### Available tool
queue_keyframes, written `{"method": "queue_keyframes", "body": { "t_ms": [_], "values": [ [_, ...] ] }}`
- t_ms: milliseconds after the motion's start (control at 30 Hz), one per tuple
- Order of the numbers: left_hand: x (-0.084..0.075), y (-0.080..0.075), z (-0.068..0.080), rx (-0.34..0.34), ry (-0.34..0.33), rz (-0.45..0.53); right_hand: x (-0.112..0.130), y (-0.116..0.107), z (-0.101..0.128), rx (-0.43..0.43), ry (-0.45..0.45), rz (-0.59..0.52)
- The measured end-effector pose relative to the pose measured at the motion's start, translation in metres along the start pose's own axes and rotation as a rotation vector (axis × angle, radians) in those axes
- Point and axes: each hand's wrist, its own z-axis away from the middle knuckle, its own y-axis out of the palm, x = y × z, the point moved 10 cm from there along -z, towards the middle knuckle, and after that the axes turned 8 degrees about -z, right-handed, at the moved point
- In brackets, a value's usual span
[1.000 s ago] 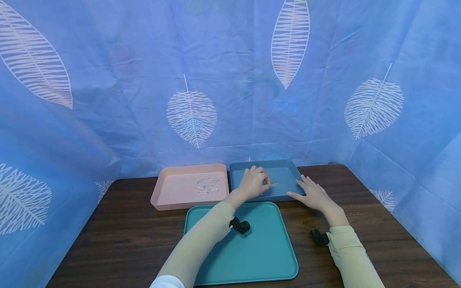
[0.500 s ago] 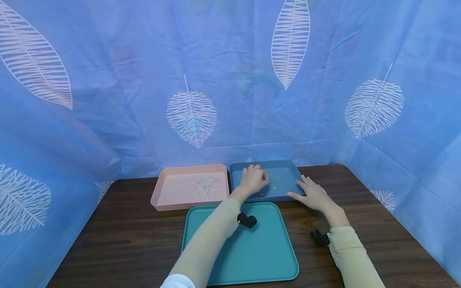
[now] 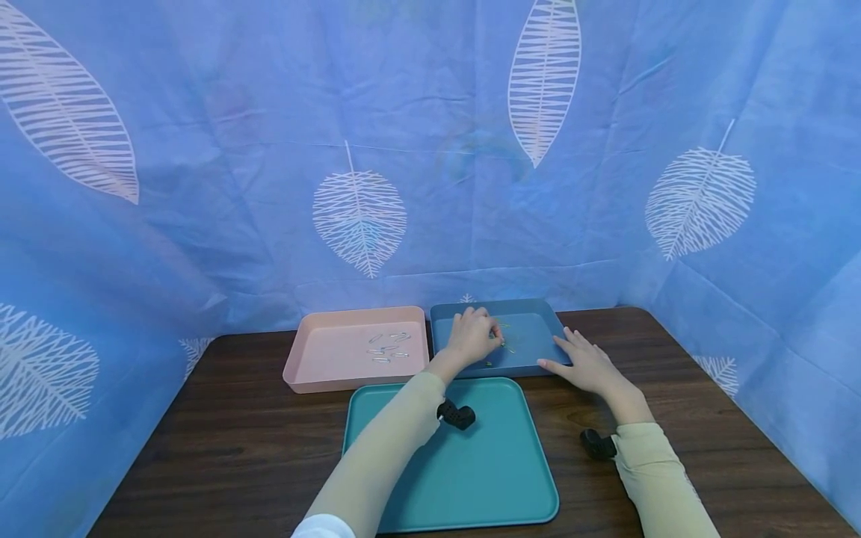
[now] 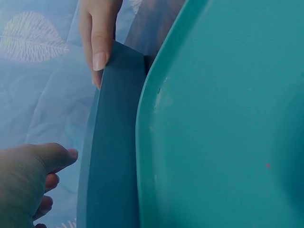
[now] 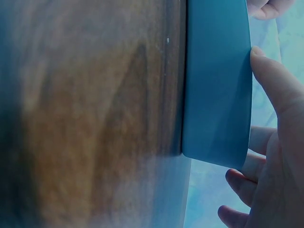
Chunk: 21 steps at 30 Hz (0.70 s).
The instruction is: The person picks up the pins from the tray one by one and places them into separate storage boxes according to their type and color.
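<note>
My left hand (image 3: 496,338) hovers low over the dark blue tray (image 3: 538,323), its fingers curled. It seems to pinch a small greenish paper clip (image 3: 506,347) at the fingertips. Another tiny clip (image 3: 489,364) lies near the tray's front wall. My right hand (image 3: 561,351) rests on that tray's front right corner with straight fingers. In the left wrist view its thumb (image 4: 97,47) presses the tray's front wall (image 4: 114,142). The right wrist view shows the thumb (image 5: 270,80) against the same wall (image 5: 216,85).
A pink tray (image 3: 323,366) to the left holds several silver paper clips (image 3: 389,348). A larger teal tray (image 3: 484,471) lies in front, under my left forearm. All three stand on a dark wooden table (image 3: 235,433). Blue leaf-print cloth (image 3: 269,187) closes in the back and sides.
My left hand's fingers have closed over the clips in the blue tray and drawn one up slightly. The right hand has stayed on the tray's corner.
</note>
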Motion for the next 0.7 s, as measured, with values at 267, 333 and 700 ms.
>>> {"method": "queue_keyframes", "body": {
  "t_ms": [267, 333, 700],
  "values": [
    [0.001, -0.018, 0.013, -0.074, 0.029, 0.02, 0.001, -0.001, 0.003, 0.002, -0.005, -0.007],
    [0.002, -0.023, 0.018, -0.096, 0.032, 0.025, 0.002, 0.0, 0.002, 0.003, -0.008, -0.002],
    [0.023, -0.051, 0.052, -0.173, -0.016, 0.056, 0.003, -0.003, 0.001, 0.003, -0.028, 0.014]
  ]
}}
